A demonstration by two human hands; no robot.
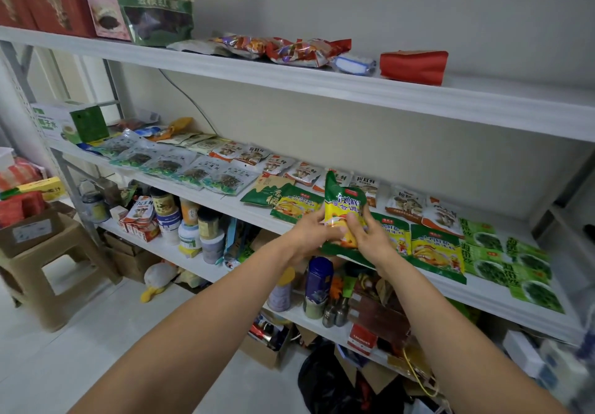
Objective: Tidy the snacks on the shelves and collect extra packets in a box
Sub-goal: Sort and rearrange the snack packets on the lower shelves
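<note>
A green and yellow snack packet (344, 207) stands upright in the air just in front of the middle shelf (483, 294). My left hand (312, 233) grips its lower left side and my right hand (370, 236) grips its lower right side. More green and yellow packets (434, 249) lie flat on the shelf to the right, and one (294, 207) lies to the left. Rows of clear and white packets (193, 168) cover the shelf further left. Dark green packets (521, 268) lie at its right end.
The top shelf (322, 81) carries red boxes, a large green bag (154, 4) and loose packets. Jars and bottles (190, 220) crowd the lower shelf. A beige stool (48, 272) with a cardboard box (29, 230) stands on the floor at left. Boxes and a black bag (328, 381) sit below.
</note>
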